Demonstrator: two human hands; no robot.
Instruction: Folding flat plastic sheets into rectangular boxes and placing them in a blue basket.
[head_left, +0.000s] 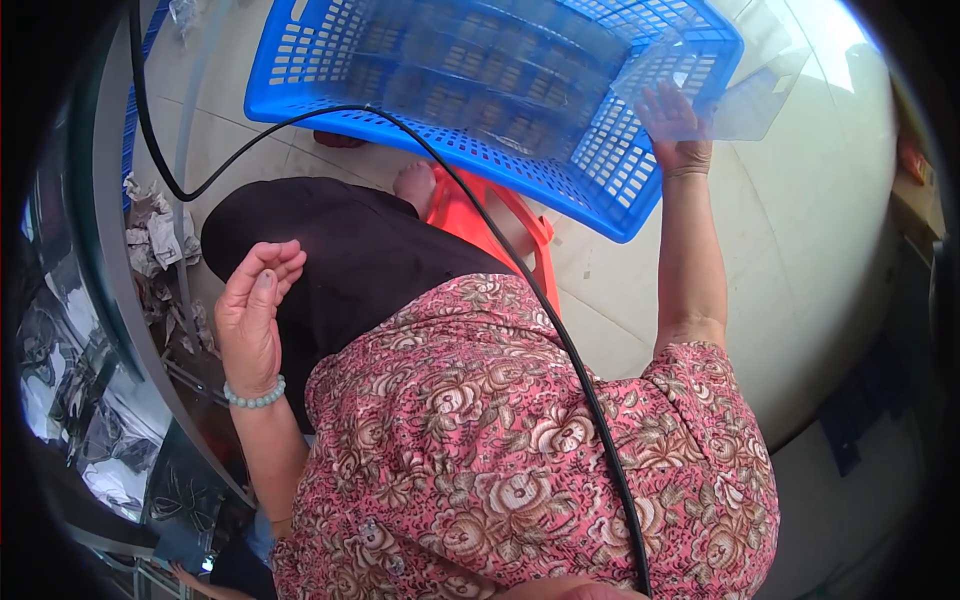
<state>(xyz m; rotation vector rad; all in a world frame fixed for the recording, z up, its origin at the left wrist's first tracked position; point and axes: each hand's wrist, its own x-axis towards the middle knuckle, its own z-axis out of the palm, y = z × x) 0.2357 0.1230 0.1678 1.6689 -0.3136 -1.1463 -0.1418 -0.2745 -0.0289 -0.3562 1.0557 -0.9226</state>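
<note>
At the right side of the blue basket (440, 155), my right hand (680, 130) grips a thin clear plastic piece (755, 105). Its fingers show through the plastic, and the piece sticks out past the basket's rim; whether it is a sheet or a folded box I cannot tell. Rows of clear plastic packages (470, 75) lie inside the basket. My left hand (258, 310), with a bead bracelet (256, 393) at the wrist, is raised beside my dark-clad knee. Its fingers are loosely bent, the thumb apart from their tips, and nothing shows in it.
Below the basket stands a red plastic stool (542, 235). A black cable (500, 235) runs across in front of me. At the left is a table edge (125, 260) with shiny plastic-wrapped items (75, 390). Crumpled paper (160, 225) lies by it.
</note>
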